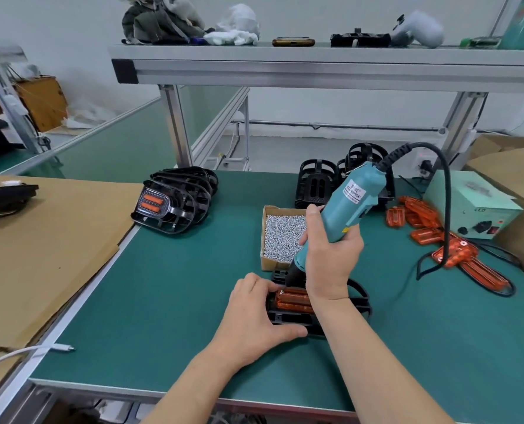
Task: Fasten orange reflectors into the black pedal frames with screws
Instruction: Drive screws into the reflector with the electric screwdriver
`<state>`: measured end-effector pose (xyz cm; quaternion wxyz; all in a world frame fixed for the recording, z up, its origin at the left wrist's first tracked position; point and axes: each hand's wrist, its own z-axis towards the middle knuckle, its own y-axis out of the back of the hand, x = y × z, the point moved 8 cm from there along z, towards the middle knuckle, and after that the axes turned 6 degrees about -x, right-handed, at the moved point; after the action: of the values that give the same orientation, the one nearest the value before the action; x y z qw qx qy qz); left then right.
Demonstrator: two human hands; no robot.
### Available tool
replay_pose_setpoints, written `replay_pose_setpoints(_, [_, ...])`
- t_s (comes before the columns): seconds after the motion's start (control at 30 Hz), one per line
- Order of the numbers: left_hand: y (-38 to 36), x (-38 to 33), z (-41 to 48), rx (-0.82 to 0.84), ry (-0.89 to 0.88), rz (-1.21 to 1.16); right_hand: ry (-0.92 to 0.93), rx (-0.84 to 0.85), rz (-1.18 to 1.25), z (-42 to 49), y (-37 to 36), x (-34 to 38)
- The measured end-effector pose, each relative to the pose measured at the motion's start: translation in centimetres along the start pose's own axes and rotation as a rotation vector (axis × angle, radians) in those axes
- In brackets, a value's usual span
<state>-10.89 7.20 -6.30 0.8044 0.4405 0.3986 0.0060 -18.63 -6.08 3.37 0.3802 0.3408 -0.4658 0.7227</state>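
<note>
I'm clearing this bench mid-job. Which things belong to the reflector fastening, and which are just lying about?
For the job: electric screwdriver in the right hand; pedal frame with orange reflector, held by the left hand; box of screws; loose reflectors; empty frames; finished pedals.
Lying about: white cable; cardboard sheet; clothing on the shelf.

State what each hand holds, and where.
The right hand grips the teal electric screwdriver round its lower body. The left hand holds the black pedal frame by its left end.
</note>
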Motion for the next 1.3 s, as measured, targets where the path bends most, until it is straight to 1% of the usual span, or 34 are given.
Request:
replay_pose_setpoints(0.27, [0.0, -0.1, 0.1, -0.012, -0.014, 0.002, 0.069, 0.003, -0.091, -0.1, -0.2, 0.1])
replay_pose_setpoints(0.7, [0.0, 0.1, 0.0, -0.034, -0.022, 0.017, 0.083, 0.092, -0.128, -1.0, -1.5, 0.2])
replay_pose_setpoints(0.9, [-0.2, -0.3, 0.1, -0.021, -0.019, 0.020, 0.036, 0.114, -0.146, -0.8, -1.4, -0.4])
replay_pose_setpoints(1.07, [-0.1, 0.0, 0.0, -0.034, -0.010, 0.025, 0.080, 0.169, -0.176, -1.2, -2.3, 0.1])
replay_pose_setpoints(1.17, [-0.2, -0.1, -0.1, -0.029, -0.015, 0.014, 0.033, 0.167, -0.152, -1.2, -1.8, -0.2])
replay_pose_setpoints(1.23, [0.0, 0.0, -0.1, -0.034, -0.021, 0.014, -0.018, 0.172, -0.090, -1.3, -1.5, -0.3])
replay_pose_setpoints(1.3, [0.2, -0.1, 0.0, -0.045, -0.030, 0.012, -0.032, 0.149, -0.015, -1.0, -1.2, 0.3])
